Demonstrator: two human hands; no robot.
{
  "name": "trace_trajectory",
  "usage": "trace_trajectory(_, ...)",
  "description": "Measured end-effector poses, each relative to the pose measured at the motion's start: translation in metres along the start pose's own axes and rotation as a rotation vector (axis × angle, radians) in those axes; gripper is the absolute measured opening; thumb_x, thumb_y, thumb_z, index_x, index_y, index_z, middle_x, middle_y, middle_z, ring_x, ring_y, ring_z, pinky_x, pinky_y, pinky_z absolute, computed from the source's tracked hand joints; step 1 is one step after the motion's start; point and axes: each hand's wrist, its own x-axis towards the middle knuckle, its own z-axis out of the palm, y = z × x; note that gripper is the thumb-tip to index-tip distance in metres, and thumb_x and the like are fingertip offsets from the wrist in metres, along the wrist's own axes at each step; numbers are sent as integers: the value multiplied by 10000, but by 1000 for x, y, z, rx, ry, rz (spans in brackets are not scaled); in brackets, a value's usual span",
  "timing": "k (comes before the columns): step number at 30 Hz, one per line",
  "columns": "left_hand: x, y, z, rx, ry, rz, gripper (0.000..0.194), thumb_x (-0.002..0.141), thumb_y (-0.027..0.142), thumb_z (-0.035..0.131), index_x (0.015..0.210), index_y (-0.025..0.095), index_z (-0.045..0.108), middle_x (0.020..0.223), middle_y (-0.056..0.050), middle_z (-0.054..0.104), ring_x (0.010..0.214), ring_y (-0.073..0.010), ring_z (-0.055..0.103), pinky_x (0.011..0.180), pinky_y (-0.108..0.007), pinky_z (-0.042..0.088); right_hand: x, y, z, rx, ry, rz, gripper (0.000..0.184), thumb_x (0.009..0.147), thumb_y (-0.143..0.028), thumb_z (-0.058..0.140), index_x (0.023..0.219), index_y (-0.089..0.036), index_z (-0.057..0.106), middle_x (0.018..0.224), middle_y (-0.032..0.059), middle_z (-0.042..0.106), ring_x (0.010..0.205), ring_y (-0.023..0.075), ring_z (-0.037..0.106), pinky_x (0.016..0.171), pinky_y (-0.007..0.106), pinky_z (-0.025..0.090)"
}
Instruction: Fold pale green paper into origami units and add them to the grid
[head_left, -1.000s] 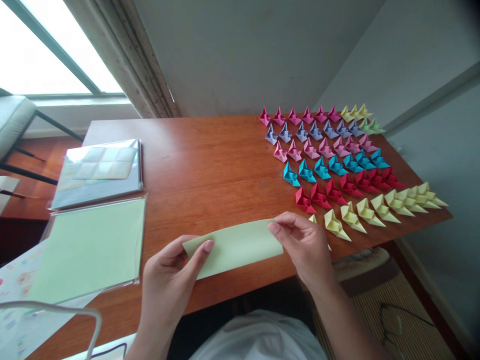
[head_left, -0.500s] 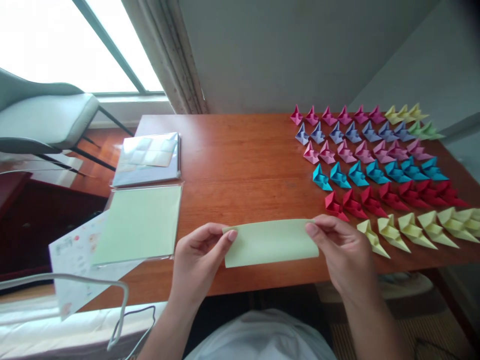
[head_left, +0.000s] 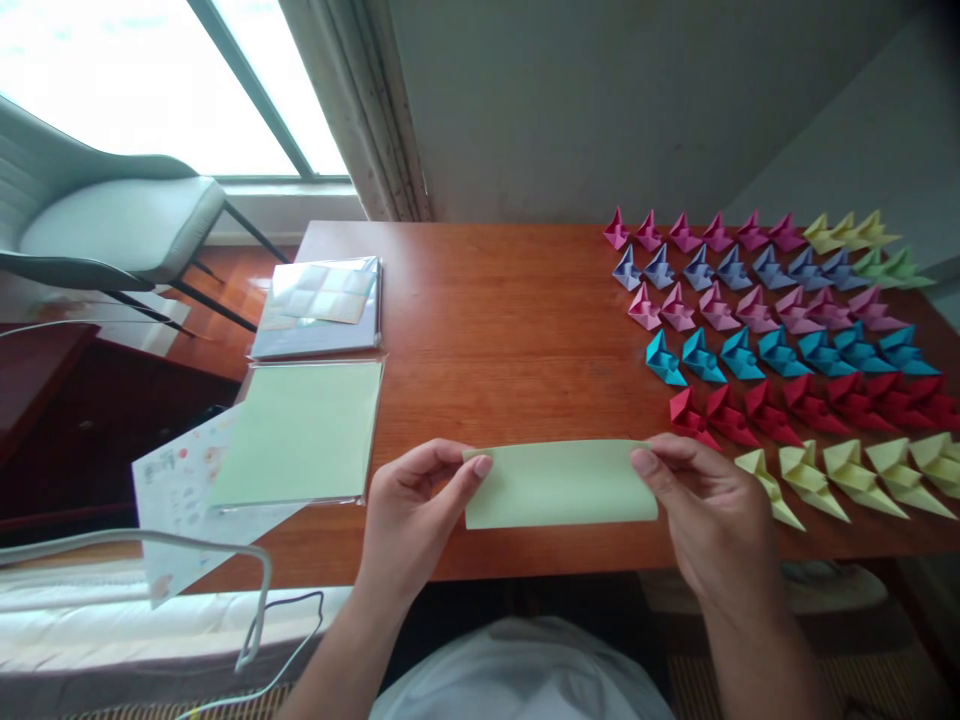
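Note:
A light green sheet of paper (head_left: 562,488), a long rectangle that looks folded, is stretched between my hands above the table's front edge. My left hand (head_left: 420,505) pinches its upper left corner between thumb and fingers. At the opposite upper corner, the thumb and fingers of my right hand (head_left: 709,510) are closed on the paper too. Just beyond my right hand lies a row of pale yellow folded paper pieces (head_left: 814,482). Left of my left hand is a stack of light green paper (head_left: 304,430) in a clear sleeve.
Rows of folded paper in red (head_left: 769,408), blue (head_left: 739,355), pink (head_left: 716,307) and purple (head_left: 697,268) cover the right of the wooden table (head_left: 510,330). A clear packet (head_left: 319,305), a printed sheet (head_left: 187,515) and a white curved tube (head_left: 187,538) are at left. A chair (head_left: 127,220) stands by the window.
The view has shifted slightly, so the table and things on it appear farther right. Both hands keep the same pinch on the green paper, which is held nearly level.

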Motion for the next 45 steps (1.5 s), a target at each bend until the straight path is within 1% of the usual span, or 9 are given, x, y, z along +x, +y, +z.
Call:
trace_trajectory(10,-2,2,1,1,9,-7,238,751,368,801,667,171,695,612,5,643,542,-104,539,482,-189,438,-1,-2,0,-4,-5,3,217,745,-415,845,809,-226,760,741,38,724,643,182,648,560,288,516)
trace_trajectory(17,3,-6,-4,38,-33,50,216,788,367,789,706,180,718,673,-9,710,616,-133,632,560,-202,508,3,-3,1,-29,-9,0,231,720,-411,865,813,-221,772,751,37,748,657,183,686,584,278,560)
trace_trajectory(20,9,-11,-9,79,-24,72,199,773,367,808,748,180,742,731,-26,747,681,-160,683,617,-217,544,7,-6,4,-104,-61,35,260,706,-428,870,826,-214,782,771,39,766,684,195,710,620,287,586)
trace_trajectory(26,20,-16,-14,145,-23,58,230,761,395,818,812,185,740,817,-41,773,748,-180,718,668,-225,563,14,-8,12,-171,-179,28,263,786,-450,803,841,-196,763,809,41,760,714,192,699,639,283,565)
trace_trajectory(30,26,-19,-14,299,-66,140,233,827,419,749,818,191,706,781,-22,747,677,-162,684,612,-229,523,19,-8,16,-278,-199,-12,249,846,-443,737,839,-194,746,800,37,740,693,181,664,622,280,518)
trace_trajectory(33,32,-18,-12,505,-89,255,205,887,395,677,820,202,678,767,-5,715,673,-153,661,635,-245,502,27,-9,21,-396,-223,-111,202,881,-384,689,806,-200,720,801,29,715,722,180,648,650,286,496)
trace_trajectory(36,39,-13,-7,766,-81,381,181,936,338,592,824,213,661,862,-12,700,762,-171,649,696,-283,484,35,-10,28,-534,-240,-200,155,886,-299,655,770,-201,686,804,22,694,761,187,633,683,298,472)
trace_trajectory(39,46,-8,-2,1005,-76,471,181,948,296,548,838,222,671,952,-30,685,886,-218,635,796,-350,464,43,-10,33,-674,-245,-215,125,864,-225,643,742,-202,654,755,10,667,742,186,595,679,303,440)
trace_trajectory(45,51,-2,7,1247,-91,455,173,944,292,544,851,230,676,999,-54,655,949,-265,600,819,-396,442,49,-13,40,-835,-266,-235,168,855,-192,650,696,-207,595,697,-10,619,731,181,553,661,293,389)
